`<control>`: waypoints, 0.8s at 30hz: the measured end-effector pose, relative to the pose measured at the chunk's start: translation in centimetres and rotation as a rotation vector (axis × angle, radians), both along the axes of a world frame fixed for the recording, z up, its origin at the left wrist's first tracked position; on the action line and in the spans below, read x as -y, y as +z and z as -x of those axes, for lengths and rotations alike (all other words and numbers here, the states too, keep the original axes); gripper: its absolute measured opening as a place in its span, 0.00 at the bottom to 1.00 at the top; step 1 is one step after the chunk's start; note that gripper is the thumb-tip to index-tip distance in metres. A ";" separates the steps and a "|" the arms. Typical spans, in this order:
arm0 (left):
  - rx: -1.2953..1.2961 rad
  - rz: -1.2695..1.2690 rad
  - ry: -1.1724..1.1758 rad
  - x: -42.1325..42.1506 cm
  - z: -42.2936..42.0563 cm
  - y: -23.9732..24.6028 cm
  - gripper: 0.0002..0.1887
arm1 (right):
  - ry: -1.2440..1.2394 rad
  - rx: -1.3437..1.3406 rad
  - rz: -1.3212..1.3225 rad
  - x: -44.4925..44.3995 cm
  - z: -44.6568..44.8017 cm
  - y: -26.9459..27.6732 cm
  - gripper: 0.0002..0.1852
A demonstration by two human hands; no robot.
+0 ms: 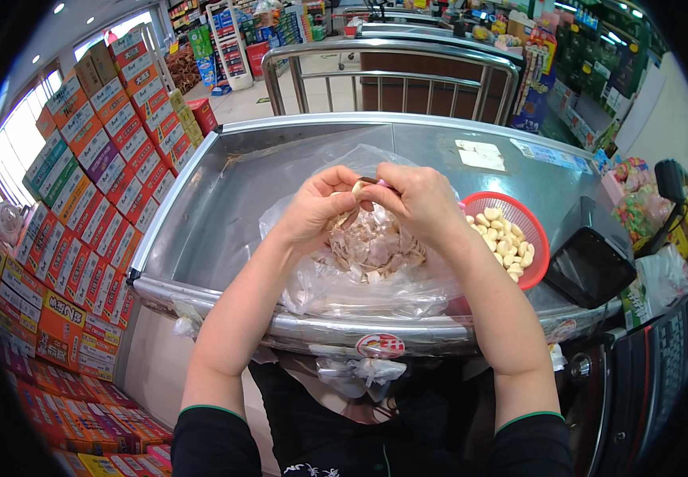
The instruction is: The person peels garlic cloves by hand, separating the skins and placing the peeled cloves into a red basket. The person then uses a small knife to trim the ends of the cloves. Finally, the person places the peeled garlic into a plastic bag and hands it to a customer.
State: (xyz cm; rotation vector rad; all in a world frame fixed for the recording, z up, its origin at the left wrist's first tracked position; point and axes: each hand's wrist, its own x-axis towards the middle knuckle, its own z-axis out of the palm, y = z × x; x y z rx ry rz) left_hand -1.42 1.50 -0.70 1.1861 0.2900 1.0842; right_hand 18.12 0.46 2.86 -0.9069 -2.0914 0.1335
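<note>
Between the fingertips of my left hand (pixel 323 206) is a pale garlic clove (pixel 357 187). My right hand (pixel 418 200) grips a small knife (pixel 374 180) with a pink handle, its dark blade against the clove. Both hands meet above a heap of dry garlic skins (pixel 377 244) on a clear plastic bag (pixel 308 286) spread over the metal counter. Just right of my right forearm, a red plastic basket (pixel 539 250) holds many peeled garlic cloves (pixel 502 238). My right forearm covers part of the basket's left side.
Under all this is a metal checkout counter (pixel 195 220) with a raised rim. A black screen device (pixel 591 256) stands right of the basket. Steel railings (pixel 391 45) rise behind the counter. Stacked cartons (pixel 94 149) fill the left side. Knotted plastic bags (pixel 374 369) hang at the front edge.
</note>
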 end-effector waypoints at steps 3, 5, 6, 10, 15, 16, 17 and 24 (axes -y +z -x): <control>-0.018 -0.004 -0.093 -0.1 0.6 0.3 0.14 | 0.006 0.028 0.027 0.1 -0.1 0.2 0.17; -0.016 -0.017 -0.075 -0.1 0.6 0.2 0.14 | 0.022 0.029 0.033 0.2 -0.2 0.3 0.18; -0.019 -0.025 -0.059 -0.1 0.6 0.1 0.14 | 0.019 0.033 0.044 0.2 -0.2 0.3 0.18; -0.061 -0.030 -0.017 -0.2 0.6 0.1 0.13 | 0.033 0.033 0.076 0.2 -0.2 0.5 0.18; -0.068 -0.057 -0.007 -0.3 0.6 0.1 0.14 | 0.073 0.003 0.144 0.4 -0.2 0.6 0.18; -0.051 -0.045 -0.028 -0.3 0.7 0.1 0.14 | 0.081 0.005 0.144 0.5 -0.2 0.6 0.18; -0.032 -0.037 -0.050 -0.2 0.7 0.1 0.14 | 0.094 0.002 0.140 0.5 -0.2 0.7 0.18; 0.033 0.007 0.009 -0.2 0.6 0.3 0.13 | 0.154 0.010 0.141 0.7 -0.2 0.9 0.19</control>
